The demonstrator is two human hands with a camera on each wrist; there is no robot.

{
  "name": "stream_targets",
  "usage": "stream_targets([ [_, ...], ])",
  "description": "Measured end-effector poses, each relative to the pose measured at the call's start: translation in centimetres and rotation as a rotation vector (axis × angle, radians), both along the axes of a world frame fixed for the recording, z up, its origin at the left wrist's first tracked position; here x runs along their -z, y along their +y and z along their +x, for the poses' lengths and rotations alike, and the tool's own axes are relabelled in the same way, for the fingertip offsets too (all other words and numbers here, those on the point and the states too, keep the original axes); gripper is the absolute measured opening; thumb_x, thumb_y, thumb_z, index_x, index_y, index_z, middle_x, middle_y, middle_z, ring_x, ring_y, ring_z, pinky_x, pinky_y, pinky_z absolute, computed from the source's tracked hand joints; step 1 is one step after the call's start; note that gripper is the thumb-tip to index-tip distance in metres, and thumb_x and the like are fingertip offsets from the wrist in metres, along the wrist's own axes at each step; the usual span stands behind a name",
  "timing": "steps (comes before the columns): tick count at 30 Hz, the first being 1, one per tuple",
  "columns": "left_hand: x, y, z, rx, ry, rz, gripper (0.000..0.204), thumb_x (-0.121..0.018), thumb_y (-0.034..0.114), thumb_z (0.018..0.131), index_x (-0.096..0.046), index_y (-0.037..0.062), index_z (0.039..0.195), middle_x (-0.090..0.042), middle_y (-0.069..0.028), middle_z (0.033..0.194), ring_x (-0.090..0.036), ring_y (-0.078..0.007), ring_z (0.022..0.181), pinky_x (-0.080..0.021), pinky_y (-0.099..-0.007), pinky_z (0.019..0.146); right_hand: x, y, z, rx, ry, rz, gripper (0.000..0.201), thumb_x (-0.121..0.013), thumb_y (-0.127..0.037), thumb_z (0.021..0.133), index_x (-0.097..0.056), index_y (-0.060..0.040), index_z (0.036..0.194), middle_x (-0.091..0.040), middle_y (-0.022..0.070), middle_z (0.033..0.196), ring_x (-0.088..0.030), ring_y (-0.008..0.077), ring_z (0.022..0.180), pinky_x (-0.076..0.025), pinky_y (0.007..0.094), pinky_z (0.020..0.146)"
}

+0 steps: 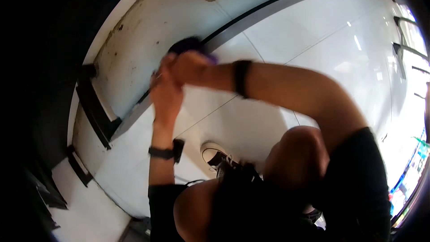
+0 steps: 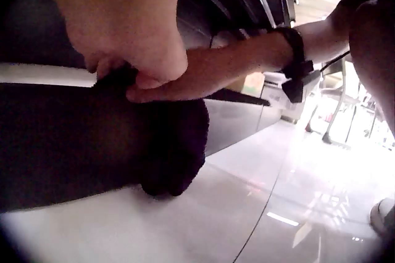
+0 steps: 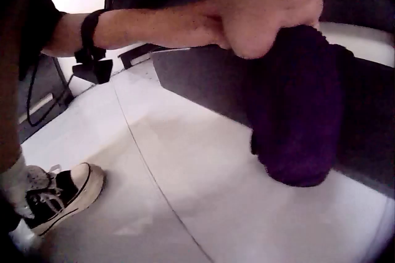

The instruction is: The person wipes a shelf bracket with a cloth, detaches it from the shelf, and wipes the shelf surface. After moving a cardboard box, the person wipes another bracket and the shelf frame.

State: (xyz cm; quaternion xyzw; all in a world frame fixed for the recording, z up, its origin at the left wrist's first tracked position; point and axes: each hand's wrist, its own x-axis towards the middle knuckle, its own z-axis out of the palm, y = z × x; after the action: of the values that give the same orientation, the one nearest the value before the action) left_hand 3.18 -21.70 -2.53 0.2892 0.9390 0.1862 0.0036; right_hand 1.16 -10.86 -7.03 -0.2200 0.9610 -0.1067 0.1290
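Note:
A dark purple cloth [image 3: 302,109] hangs bunched over the upright dark board along the floor. My right hand [image 1: 190,67] grips the top of the cloth, its knuckles close over the board's upper edge. Right against it is my left hand [image 1: 166,92], whose curled fingers also hold the gathered cloth. In the left wrist view the cloth [image 2: 176,146] drops below both hands toward the tiles, and its upper end is partly hidden by the fingers.
The dark board [image 3: 197,84] separates glossy white floor tiles [image 1: 242,112] from a stained, dusty recess floor [image 1: 148,40]. A black bracket-like piece [image 1: 96,107] stands at the left. My sneaker [image 1: 214,154] is on the tiles. Chair legs [image 2: 327,112] show behind.

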Motion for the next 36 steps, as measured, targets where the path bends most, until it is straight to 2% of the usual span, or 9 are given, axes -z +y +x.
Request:
stream_targets([
  [1, -0.1, 2.1, 0.1, 0.058, 0.025, -0.028, 0.06, -0.056, 0.003, 0.075, -0.034, 0.0021, 0.131, -0.053, -0.0156, 0.121, -0.05, -0.0297, 0.113, -0.034, -0.0422, 0.099, -0.1, 3.6, 0.4, -0.049, 0.089, 0.044, 0.042, -0.058, -0.019, 0.074, -0.05, 0.0054, 0.108, -0.063, 0.0155, 0.069, -0.064, 0.0279, 0.056, -0.048, 0.0419, 0.038],
  [3, 1.2, 5.8, -0.2, 0.157, 0.126, -0.055, 0.068, -0.056, 0.006, 0.075, -0.023, -0.0034, 0.134, -0.05, -0.019, 0.124, -0.049, -0.029, 0.114, -0.026, -0.0461, 0.104, -2.5, 9.9, 2.0, -0.133, 0.333, 0.083, 0.04, -0.052, -0.01, 0.078, -0.047, 0.0054, 0.115, -0.056, 0.0222, 0.104, -0.064, 0.0291, 0.08, -0.054, 0.0346, 0.057],
  [7, 1.7, 8.5, -0.5, 0.21, 0.189, -0.065, 0.07, -0.054, 0.009, 0.075, -0.019, -0.0094, 0.133, -0.049, -0.025, 0.121, -0.049, -0.0301, 0.113, -0.021, -0.0459, 0.107, -2.2, 13.2, 1.8, -0.156, 0.514, 0.223, 0.039, -0.054, -0.01, 0.072, -0.052, 0.0015, 0.11, -0.052, 0.0109, 0.089, -0.057, 0.0183, 0.057, -0.049, 0.0253, 0.048],
  [11, 1.5, 3.6, -1.0, 0.193, 0.038, -0.067, 0.07, -0.054, 0.007, 0.075, -0.018, -0.0086, 0.133, -0.051, -0.0249, 0.118, -0.05, -0.0308, 0.112, -0.02, -0.0445, 0.108, -2.8, 8.6, 0.9, -0.162, 0.223, 0.191, 0.038, -0.054, -0.011, 0.076, -0.052, 0.0006, 0.112, -0.055, 0.0154, 0.098, -0.061, 0.0232, 0.078, -0.052, 0.0291, 0.054],
  [15, 0.2, -2.7, 0.4, 0.036, 0.039, -0.141, 0.066, -0.055, 0.007, 0.074, -0.023, -0.0086, 0.13, -0.053, -0.0236, 0.115, -0.051, -0.0298, 0.11, -0.021, -0.0438, 0.107, -0.6, 0.2, 0.9, -0.113, 0.467, 0.039, 0.031, -0.056, -0.013, 0.073, -0.057, 0.0021, 0.099, -0.058, 0.013, 0.081, -0.061, 0.0214, 0.057, -0.05, 0.0318, 0.045],
  [20, -0.9, -11.6, 1.9, -0.226, -0.054, -0.236, 0.062, -0.053, 0.002, 0.071, -0.03, -0.0029, 0.128, -0.054, -0.0213, 0.115, -0.051, -0.0312, 0.11, -0.023, -0.0454, 0.105, -0.6, -10.0, -0.3, -0.237, 0.443, -0.132, 0.021, -0.057, -0.014, 0.071, -0.06, -0.001, 0.088, -0.058, 0.011, 0.079, -0.061, 0.0191, 0.068, -0.05, 0.0294, 0.045],
  [24, -0.8, -15.6, 4.5, -0.258, 0.198, -0.394, 0.056, -0.051, -0.001, 0.073, -0.04, 0.0019, 0.128, -0.043, -0.0203, 0.129, -0.039, -0.0337, 0.121, -0.024, -0.0478, 0.104, 0.4, -12.5, 0.1, -0.189, 0.516, -0.103, 0.02, -0.056, -0.014, 0.071, -0.058, -0.0017, 0.086, -0.059, 0.0103, 0.08, -0.059, 0.0198, 0.074, -0.05, 0.0294, 0.047],
  [30, 3.4, -17.8, 10.5, -0.69, -0.002, 0.215, 0.044, -0.049, 0.001, 0.077, -0.045, -0.001, 0.12, -0.048, -0.0204, 0.119, -0.047, -0.0365, 0.109, -0.037, -0.0434, 0.095, 1.0, -12.7, 0.0, -0.199, 0.607, 0.086, 0.019, -0.055, -0.015, 0.073, -0.056, -0.0034, 0.088, -0.052, 0.0105, 0.078, -0.057, 0.0191, 0.057, -0.049, 0.0292, 0.044],
  [36, 5.1, -20.5, 15.6, -0.744, -0.195, 0.227, 0.038, -0.05, -0.001, 0.077, -0.047, 0.0003, 0.115, -0.054, -0.0185, 0.11, -0.051, -0.035, 0.101, -0.041, -0.0423, 0.087, 2.5, -22.2, -0.4, -0.142, 0.65, 0.041, 0.015, -0.052, -0.015, 0.077, -0.056, -0.0058, 0.088, -0.051, 0.0104, 0.076, -0.057, 0.021, 0.055, -0.046, 0.0308, 0.038],
])
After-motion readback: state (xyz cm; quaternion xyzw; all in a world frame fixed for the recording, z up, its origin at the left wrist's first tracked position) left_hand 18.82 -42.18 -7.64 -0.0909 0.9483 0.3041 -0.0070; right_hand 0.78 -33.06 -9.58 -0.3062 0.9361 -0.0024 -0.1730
